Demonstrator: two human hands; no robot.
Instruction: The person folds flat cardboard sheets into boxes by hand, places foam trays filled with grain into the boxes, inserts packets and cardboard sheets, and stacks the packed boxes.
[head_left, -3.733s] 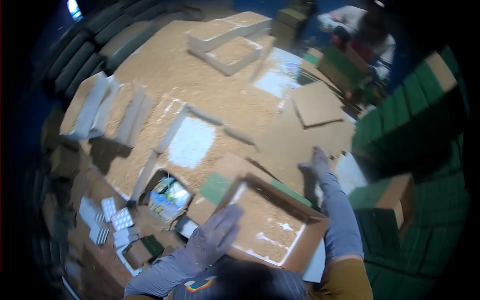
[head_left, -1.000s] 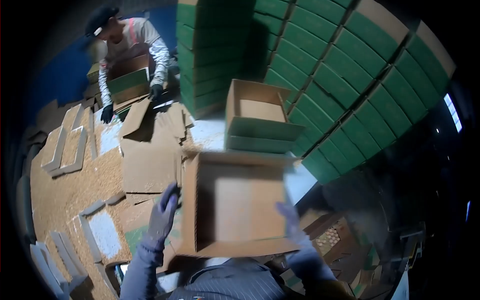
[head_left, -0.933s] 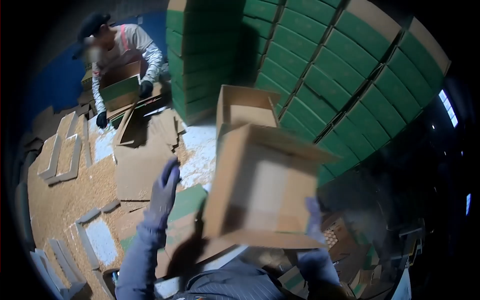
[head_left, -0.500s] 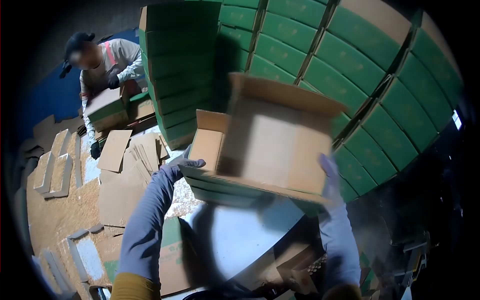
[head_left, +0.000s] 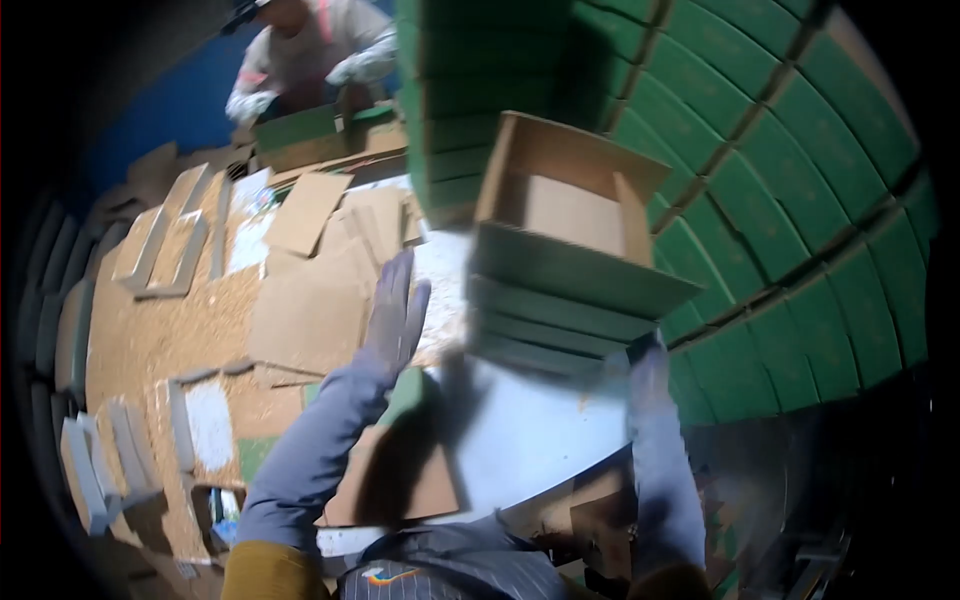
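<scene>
An open cardboard box [head_left: 580, 262], brown inside with a green outer side, sits on top of a short stack of green cardboard boxes [head_left: 545, 335]. My left hand [head_left: 396, 312], gloved, is raised to the left of the stack, apart from it, with its fingers stretched out and nothing in them. Beside the stack's lower right corner is my right hand [head_left: 648, 372], also gloved. Its fingers are blurred and partly hidden, so I cannot tell whether it touches the box there. Flat cardboard sheets [head_left: 308, 312] lie left of my left hand.
Tall stacks of green boxes [head_left: 740, 200] rise at the back and right. Another person [head_left: 315, 60] handles a green box [head_left: 298, 138] at the far left. Pale trays [head_left: 165, 240] stand on a surface strewn with shavings-like bits [head_left: 225, 320].
The open box, earlier held tilted between both my hands, now rests on the stack. My left hand has let go and opened; my right hand is lower. The view has swung left and down.
</scene>
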